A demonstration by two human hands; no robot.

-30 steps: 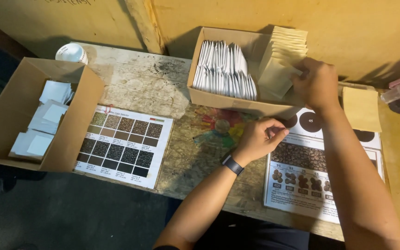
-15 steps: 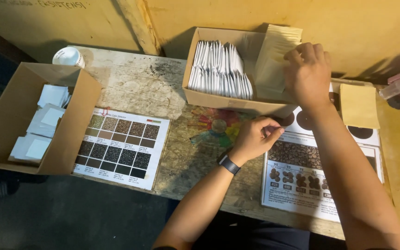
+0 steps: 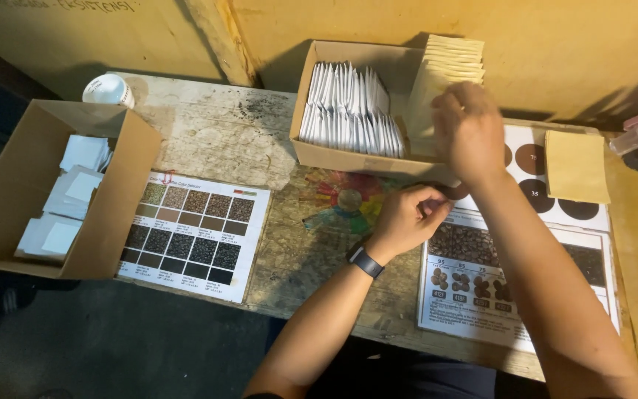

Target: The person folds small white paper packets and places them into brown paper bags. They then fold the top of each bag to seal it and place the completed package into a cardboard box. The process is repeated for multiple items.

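Note:
My right hand (image 3: 469, 131) hovers over the right end of an open cardboard box (image 3: 334, 157), fingers bent at a stack of tan paper sleeves (image 3: 448, 63) standing in it. What it grips is hidden behind the hand. A row of white packets (image 3: 347, 112) fills the box's left side. My left hand (image 3: 407, 218), with a dark wristband, rests curled on the table just below the box, fingers closed with nothing visible in them.
A second cardboard box (image 3: 116, 196) with white packets (image 3: 68, 199) sits at the left. Printed charts of coffee beans (image 3: 197, 233) (image 3: 485, 284) lie on the worn table. A tan envelope (image 3: 576, 166), a white cup (image 3: 107, 90) and a yellow wall are behind.
My right hand has moved from the right of the tan sleeves to over the box's right end. The left hand stayed curled on the table.

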